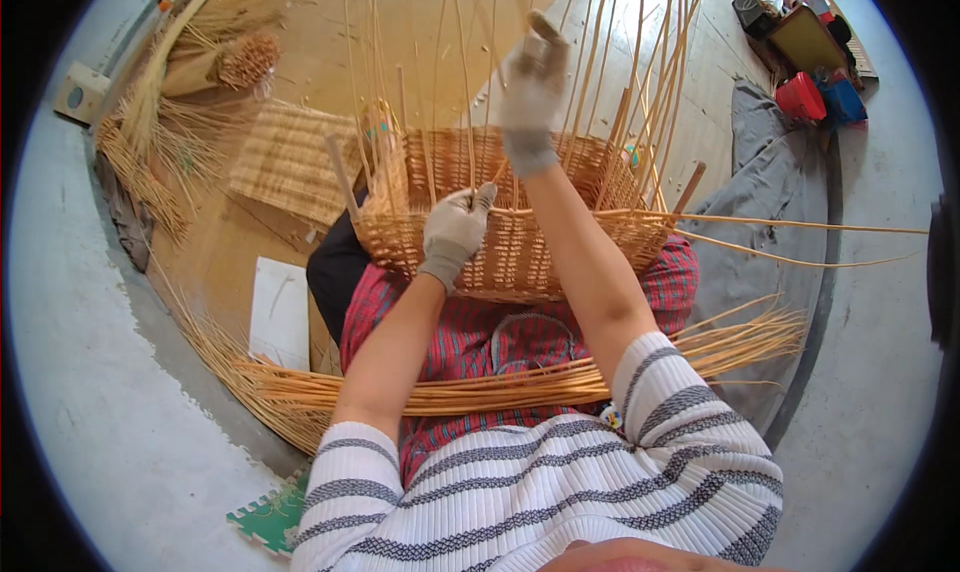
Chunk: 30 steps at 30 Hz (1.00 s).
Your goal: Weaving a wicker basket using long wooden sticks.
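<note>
Person seated, half-woven wicker basket (515,242) resting on the lap over a red plaid apron (470,342), roughly centre of the view. Both hands wear light work gloves. Left hand (455,230) sits on the near rim of the basket, fingers curled onto the woven edge, pressing or gripping it (exact grip hard to tell from this angle). Right hand (533,82) is raised above the basket's far side, fingers closed around one of the upright willow stakes (575,62) that stick up from the rim. More stakes fan upward all around the basket; a few long rods (800,227) bend off to the right, sticking out past the rim. A thick bundle of loose willow rods (500,392) lies across the lap, just below the basket, curving down to the left. Striped white-and-grey sleeves at the bottom. On the wooden floor, upper left: a flat woven mat (290,157) and a tied sheaf of rods (235,62). White sheet (280,312) beside the left knee. Red and blue containers (820,97) upper right, well apart.
</note>
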### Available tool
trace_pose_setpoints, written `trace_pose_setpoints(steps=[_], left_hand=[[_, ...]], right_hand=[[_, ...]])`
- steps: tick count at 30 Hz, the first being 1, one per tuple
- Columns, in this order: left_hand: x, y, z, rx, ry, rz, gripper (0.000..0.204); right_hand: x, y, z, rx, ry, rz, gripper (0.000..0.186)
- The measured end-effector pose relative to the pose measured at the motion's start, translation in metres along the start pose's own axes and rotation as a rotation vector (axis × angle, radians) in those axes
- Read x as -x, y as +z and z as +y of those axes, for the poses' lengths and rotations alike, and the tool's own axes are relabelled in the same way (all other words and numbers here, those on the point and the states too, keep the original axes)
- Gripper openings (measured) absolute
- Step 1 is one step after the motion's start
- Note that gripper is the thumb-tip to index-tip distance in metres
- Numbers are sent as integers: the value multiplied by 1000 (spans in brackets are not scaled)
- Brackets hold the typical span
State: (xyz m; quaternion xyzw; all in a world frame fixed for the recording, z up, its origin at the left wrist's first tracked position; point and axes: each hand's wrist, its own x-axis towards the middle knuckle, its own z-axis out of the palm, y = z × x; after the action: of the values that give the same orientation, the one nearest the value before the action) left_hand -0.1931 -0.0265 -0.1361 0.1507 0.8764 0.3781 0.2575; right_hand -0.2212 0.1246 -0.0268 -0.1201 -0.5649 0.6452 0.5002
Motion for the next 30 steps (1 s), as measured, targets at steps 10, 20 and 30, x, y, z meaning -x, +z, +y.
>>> trace_pose_setpoints(steps=[10, 20, 30], left_hand=[[9, 1, 44, 674, -51, -185, 37], [30, 14, 43, 599, 568, 327, 32], [31, 65, 100, 63, 7, -198, 47]], right_hand=[[110, -156, -9, -352, 280, 257, 42], [115, -238, -70, -42, 372, 370, 30], [-46, -160, -5, 989, -436, -273, 50]])
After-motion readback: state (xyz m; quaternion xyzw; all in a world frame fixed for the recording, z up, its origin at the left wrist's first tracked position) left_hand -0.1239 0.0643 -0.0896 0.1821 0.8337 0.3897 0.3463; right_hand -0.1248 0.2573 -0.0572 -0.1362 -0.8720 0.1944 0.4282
